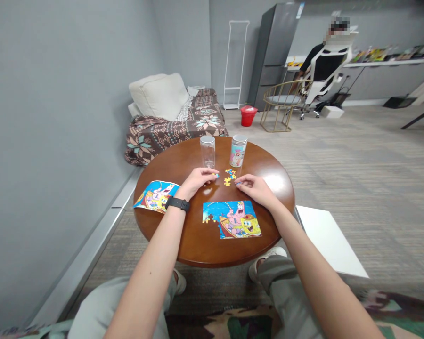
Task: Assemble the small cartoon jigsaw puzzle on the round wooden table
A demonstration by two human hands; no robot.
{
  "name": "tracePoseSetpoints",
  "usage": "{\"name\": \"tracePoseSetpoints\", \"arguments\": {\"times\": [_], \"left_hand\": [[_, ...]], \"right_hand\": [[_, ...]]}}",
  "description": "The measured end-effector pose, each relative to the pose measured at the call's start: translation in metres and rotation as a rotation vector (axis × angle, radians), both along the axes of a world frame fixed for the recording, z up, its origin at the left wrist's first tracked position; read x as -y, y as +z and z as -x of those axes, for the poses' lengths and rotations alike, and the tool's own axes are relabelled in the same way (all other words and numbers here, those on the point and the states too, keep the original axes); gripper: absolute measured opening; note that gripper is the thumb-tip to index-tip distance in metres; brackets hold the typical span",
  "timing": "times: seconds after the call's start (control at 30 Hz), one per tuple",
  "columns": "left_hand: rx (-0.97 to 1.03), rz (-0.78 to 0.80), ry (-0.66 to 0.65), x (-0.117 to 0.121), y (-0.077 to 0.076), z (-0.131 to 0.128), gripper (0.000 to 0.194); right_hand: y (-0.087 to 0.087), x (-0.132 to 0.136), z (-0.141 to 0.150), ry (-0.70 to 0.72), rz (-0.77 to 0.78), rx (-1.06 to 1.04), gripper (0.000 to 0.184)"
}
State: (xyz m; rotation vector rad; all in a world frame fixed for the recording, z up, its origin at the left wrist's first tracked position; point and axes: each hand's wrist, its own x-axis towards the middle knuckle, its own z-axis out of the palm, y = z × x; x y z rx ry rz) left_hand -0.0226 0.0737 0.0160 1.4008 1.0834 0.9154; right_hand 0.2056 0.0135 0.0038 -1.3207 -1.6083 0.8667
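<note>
A partly assembled jigsaw puzzle (238,219) of cartoon characters in a boat lies near the front of the round wooden table (194,240), with a gap at its lower left. Beyond it is a small pile of loose puzzle pieces (229,178), yellow and blue. My left hand (198,181), left of the pile, pinches a small yellow and blue puzzle piece (216,175). On the pile's right, my right hand (255,188) has its fingertips closed on a bluish puzzle piece (238,182), mostly covered by the fingers. A curled reference picture (155,195) lies beside my left wrist.
Behind the pieces stand a clear jar (207,153) and a printed canister (238,153), both with silver lids. A sofa (176,122) adjoins the table's far left. Farther off are a red bin (248,117), a gold-framed chair (282,101) and a seated person (313,56).
</note>
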Motion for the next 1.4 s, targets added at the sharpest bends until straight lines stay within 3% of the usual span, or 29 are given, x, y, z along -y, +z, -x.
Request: {"name": "tracePoseSetpoints", "arguments": {"times": [0.2,0.43,0.77,0.97,1.2,1.4], "left_hand": [[0.107,0.091,-0.024,0.007,0.006,-0.003,0.023],[0.128,0.172,-0.076,0.011,0.008,-0.005,0.02],[0.106,0.183,-0.085,0.012,0.01,-0.006,0.018],[0.127,0.191,-0.075,0.012,0.011,-0.007,0.027],[0.063,0.145,-0.086,0.009,0.008,-0.006,0.029],[0.088,0.12,-0.075,0.009,0.005,-0.006,0.033]], "right_hand": [[0.006,0.005,0.0,0.021,-0.015,0.044,0.03],[-0.004,-0.001,0.0,-0.003,-0.082,-0.017,0.02],[-0.002,0.0,-0.002,0.03,-0.088,0.051,0.017],[-0.002,0.001,-0.002,0.019,-0.103,0.106,0.02],[-0.005,-0.003,-0.002,0.001,-0.062,0.016,0.028],[-0.006,-0.003,-0.001,0.007,-0.046,-0.045,0.015]]}}
